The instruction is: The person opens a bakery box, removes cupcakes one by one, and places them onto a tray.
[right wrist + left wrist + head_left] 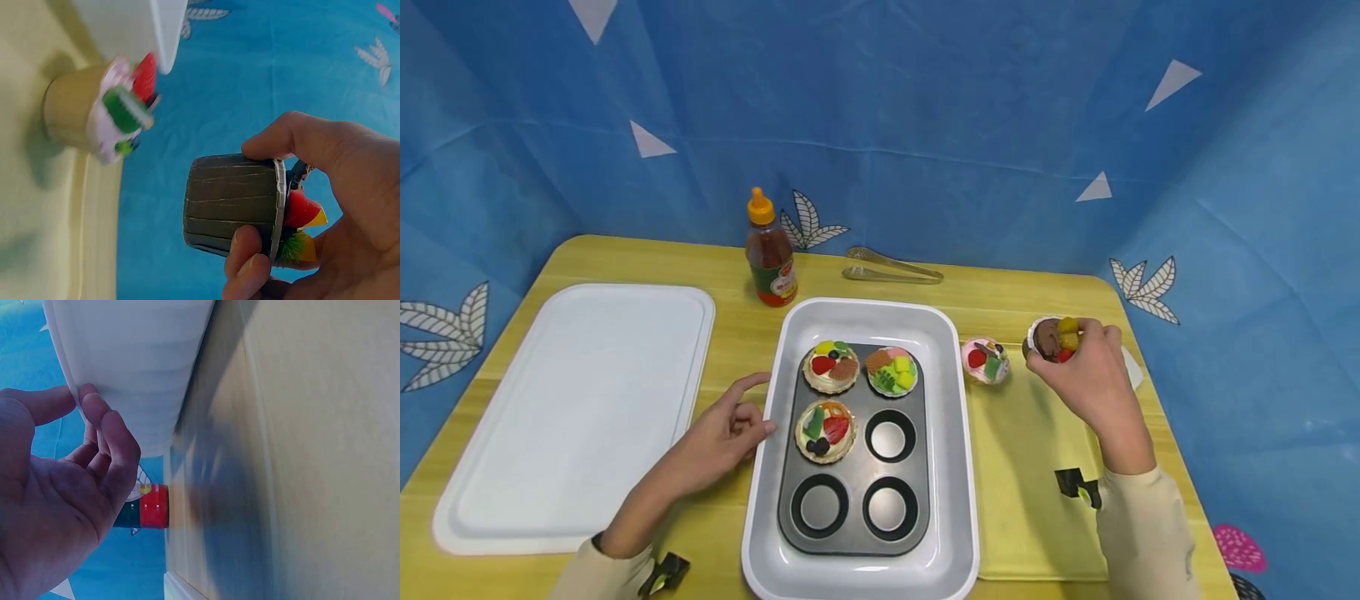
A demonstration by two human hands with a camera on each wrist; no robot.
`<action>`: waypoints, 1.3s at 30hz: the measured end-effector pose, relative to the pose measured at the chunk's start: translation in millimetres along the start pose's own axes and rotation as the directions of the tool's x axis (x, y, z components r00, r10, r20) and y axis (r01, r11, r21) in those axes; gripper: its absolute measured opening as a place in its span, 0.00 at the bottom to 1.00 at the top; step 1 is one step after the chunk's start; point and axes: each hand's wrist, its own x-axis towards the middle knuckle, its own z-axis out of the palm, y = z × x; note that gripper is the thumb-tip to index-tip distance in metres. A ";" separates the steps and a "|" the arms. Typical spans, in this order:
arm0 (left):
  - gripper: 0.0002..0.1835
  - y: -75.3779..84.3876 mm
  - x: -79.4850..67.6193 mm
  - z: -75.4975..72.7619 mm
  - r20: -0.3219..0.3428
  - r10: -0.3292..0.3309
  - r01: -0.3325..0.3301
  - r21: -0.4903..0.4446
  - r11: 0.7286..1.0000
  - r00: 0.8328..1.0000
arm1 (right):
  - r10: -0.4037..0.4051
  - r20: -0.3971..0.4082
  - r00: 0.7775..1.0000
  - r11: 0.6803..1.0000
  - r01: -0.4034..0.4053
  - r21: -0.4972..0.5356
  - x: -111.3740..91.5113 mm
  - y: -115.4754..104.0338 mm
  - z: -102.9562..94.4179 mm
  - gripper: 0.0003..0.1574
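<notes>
My right hand point(1093, 375) grips a chocolate cupcake point(234, 203) by its dark pleated cup, raised above the table's right side. Fruit pieces top it. Left of it, a pink-frosted cupcake point(986, 361) stands upright beside the deep white tray point(966, 467). My left hand point(718, 442) pinches that tray's left rim between thumb and fingers, as the left wrist view shows. Inside the tray lies a dark muffin tin point(857, 500). Its top two cups and middle left cup hold fruit-topped cupcakes; the other three cups show bare bottoms.
A flat white tray point(572, 400) lies at the left. At the back stand a sauce bottle point(772, 258) with an orange cap and metal tongs point(891, 271). A yellow tray point(1037, 517) is under my right arm, with a white object point(1132, 368) behind that hand.
</notes>
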 end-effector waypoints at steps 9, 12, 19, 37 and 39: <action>0.35 -1.2 -1.2 -0.4 0.001 -0.003 0.003 -0.021 1.000 1.000 | 0.031 0.012 0.999 1.000 -0.031 -0.003 15.5 25.1 3.5 0.55; 0.34 -1.6 -1.0 -0.1 0.000 0.001 -0.001 -0.021 1.000 1.000 | 0.036 0.014 0.999 0.999 -0.036 0.001 17.5 31.9 5.1 0.55; 0.34 -3.0 -1.3 0.1 0.005 0.010 -0.009 -0.040 0.999 1.000 | 0.038 0.025 0.999 0.999 -0.038 0.005 20.7 42.5 8.8 0.55; 0.34 -4.3 0.5 1.3 -0.003 0.004 -0.004 -0.047 0.999 1.000 | 0.103 0.046 0.994 0.995 -0.102 -0.010 29.8 63.1 25.5 0.56; 0.34 -4.7 0.7 1.5 -0.005 0.005 -0.006 -0.046 0.999 1.000 | 0.107 0.050 0.993 0.994 -0.106 -0.013 30.6 64.8 27.8 0.56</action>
